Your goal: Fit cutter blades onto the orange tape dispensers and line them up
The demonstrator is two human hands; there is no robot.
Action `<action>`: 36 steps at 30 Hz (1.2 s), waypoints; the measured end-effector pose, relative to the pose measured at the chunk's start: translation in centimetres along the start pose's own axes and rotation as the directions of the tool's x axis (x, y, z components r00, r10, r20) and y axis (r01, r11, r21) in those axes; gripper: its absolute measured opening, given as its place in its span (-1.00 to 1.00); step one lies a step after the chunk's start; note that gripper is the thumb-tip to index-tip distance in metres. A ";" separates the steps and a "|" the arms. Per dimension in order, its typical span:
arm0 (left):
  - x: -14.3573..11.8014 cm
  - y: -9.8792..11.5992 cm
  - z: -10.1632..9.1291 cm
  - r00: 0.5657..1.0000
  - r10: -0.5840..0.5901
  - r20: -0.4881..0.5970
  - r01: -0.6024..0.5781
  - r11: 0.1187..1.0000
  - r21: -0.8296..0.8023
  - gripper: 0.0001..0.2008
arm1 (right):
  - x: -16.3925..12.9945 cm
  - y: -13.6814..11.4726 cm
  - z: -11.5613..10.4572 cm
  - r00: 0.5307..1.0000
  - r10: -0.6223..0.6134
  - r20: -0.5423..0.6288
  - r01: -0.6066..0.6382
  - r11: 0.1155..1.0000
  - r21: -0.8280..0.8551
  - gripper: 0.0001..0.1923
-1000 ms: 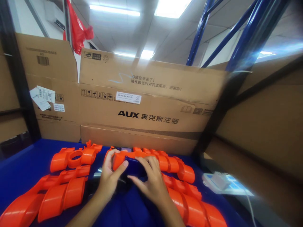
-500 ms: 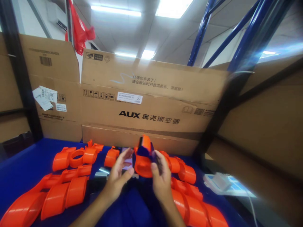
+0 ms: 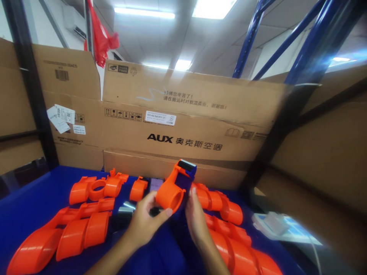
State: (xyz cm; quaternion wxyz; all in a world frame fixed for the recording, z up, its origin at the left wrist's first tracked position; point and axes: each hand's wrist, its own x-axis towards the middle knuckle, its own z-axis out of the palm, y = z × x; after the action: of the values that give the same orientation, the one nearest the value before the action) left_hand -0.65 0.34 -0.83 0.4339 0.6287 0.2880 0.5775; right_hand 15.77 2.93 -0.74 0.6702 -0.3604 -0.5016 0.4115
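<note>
Both hands hold one orange part [image 3: 172, 193] with a dark blue insert, raised off the blue table [image 3: 25, 202] at about centre frame. The part is tilted: its round open end points to 7 o'clock, its narrow end with the insert to 1 o'clock.

Left hand [image 3: 143, 219]: at 7 o'clock from the part. Fingers are curled closed on the part's round end; the thumb lies along the lower rim.

Right hand [image 3: 196, 219]: at 5 o'clock from the part. Fingers are wrapped behind the part's right side and the thumb presses its near face, so the grip is clamped on the same part.

Surroundings:
- Phone [image 3: 156, 184]: flat on the table at 11 o'clock from the left hand, just behind the held part.
- Ring piece [image 3: 97, 187]: orange, lying at 9 o'clock from the part, well apart from both hands.
- Left stack [image 3: 65, 236]: orange shells lying at 8 o'clock, near the left forearm.
- Right stack [image 3: 229, 233]: orange shells running from 3 to 5 o'clock, just beside the right wrist.
- Cardboard box [image 3: 186, 130]: marked AUX, standing upright at 12 o'clock along the table's far edge.
- White device [image 3: 275, 225]: resting at 3 o'clock, well apart from the hands.
</note>
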 end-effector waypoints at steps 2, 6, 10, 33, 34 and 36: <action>0.4 -0.1 -0.4 0.999 -0.002 -0.049 0.003 1.000 0.015 -0.71 | 0.2 0.0 -0.3 0.999 0.035 0.030 -0.035 0.999 0.020 -0.40; 1.4 0.3 -2.5 0.975 -0.009 -0.222 0.028 0.996 0.085 -0.69 | 0.5 0.1 -0.9 1.000 0.026 0.000 -0.026 0.999 -0.029 -0.39; 1.9 2.1 -6.7 0.949 -0.008 -0.315 0.065 0.983 0.173 -0.68 | 0.5 0.2 -1.1 1.000 0.012 -0.021 -0.014 0.998 -0.064 -0.41; 4.0 0.7 -14.8 0.945 -0.241 -0.223 0.269 0.176 0.947 -0.30 | 0.1 -1.2 -0.9 1.000 0.024 -0.003 -0.024 0.996 -0.090 -0.47; 4.0 0.5 -14.8 0.947 -0.239 -0.215 0.261 0.184 0.948 -0.34 | 0.1 -1.2 -0.9 1.000 0.021 -0.001 -0.021 0.996 -0.091 -0.47; 3.9 0.1 -14.7 0.952 -0.236 -0.194 0.243 0.198 0.950 -0.42 | 0.1 -1.1 -0.9 1.000 0.015 0.009 -0.014 0.996 -0.085 -0.47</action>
State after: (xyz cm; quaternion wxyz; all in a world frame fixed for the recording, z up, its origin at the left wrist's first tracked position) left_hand -14.40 6.80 0.53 0.0384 0.7070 0.6759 0.2047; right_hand 16.85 2.55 0.09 0.6488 -0.3901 -0.5194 0.3964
